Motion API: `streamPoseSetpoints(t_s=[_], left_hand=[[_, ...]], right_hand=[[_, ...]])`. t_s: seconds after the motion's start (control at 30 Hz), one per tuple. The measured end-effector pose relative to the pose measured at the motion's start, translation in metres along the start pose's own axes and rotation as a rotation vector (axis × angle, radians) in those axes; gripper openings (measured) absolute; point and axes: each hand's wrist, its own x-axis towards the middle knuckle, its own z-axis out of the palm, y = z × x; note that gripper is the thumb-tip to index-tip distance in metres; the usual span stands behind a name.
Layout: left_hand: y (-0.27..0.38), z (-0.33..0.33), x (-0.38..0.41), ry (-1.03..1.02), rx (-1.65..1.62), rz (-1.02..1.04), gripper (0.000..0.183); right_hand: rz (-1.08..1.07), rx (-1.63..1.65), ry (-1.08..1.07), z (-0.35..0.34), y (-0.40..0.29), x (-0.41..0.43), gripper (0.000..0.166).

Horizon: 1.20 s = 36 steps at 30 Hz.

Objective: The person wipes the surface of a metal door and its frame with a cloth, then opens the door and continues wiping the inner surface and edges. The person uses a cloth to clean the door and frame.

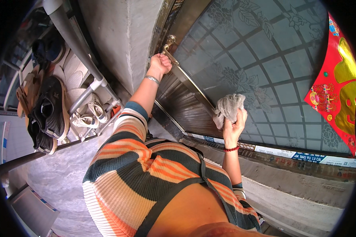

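A glass-panelled metal door (273,68) with etched flowers and a dark grid fills the upper right. My left hand (161,63) is closed at the end of the brass-coloured door handle (171,57); its fingers are curled, and whether they grip the handle is unclear. A patterned metal bracelet circles that wrist. In my right hand (235,123) is a crumpled grey cloth (230,108), held up at the lower edge of the glass. Red beads circle the right wrist.
A metal-tube shoe rack (81,97) with black shoes (50,106) and white sneakers (87,120) stands at the left. Beside the door frame is a grey wall (115,35). A red and gold paper decoration (335,97) hangs on the glass at the right.
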Motion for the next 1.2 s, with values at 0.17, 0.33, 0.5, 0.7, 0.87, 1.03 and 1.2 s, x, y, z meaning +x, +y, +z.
streamPoseSetpoints(t_s=[0.17, 0.33, 0.5, 0.7, 0.87, 1.03, 1.2], left_hand=[[-0.048, 0.026, -0.047, 0.117, 0.594, 0.247, 0.058], [-0.065, 0.047, -0.038, 0.048, 0.513, 0.392, 0.033], [-0.084, 0.040, -0.016, 0.293, 0.752, 0.821, 0.029], [-0.082, 0.021, -0.010, 0.614, 1.438, 1.263, 0.030], [-0.075, 0.017, -0.007, 0.741, 1.633, 1.165, 0.034], [-0.078, 0.032, 0.010, 0.742, 1.709, 1.138, 0.036], [-0.099, 0.071, 0.064, 0.644, 1.737, 0.952, 0.037]], right_hand=[[-0.005, -0.027, -0.030, 0.004, 0.002, -0.002, 0.039], [-0.001, -0.008, -0.086, 0.011, -0.006, -0.001, 0.041], [-0.016, -0.001, -0.064, 0.014, -0.006, 0.001, 0.042], [0.021, 0.007, -0.126, 0.021, 0.008, -0.008, 0.044], [0.045, 0.055, -0.143, 0.032, 0.015, -0.010, 0.042], [0.019, 0.022, -0.147, 0.036, 0.015, 0.001, 0.039], [0.071, -0.066, -0.122, 0.018, 0.016, -0.007, 0.038]])
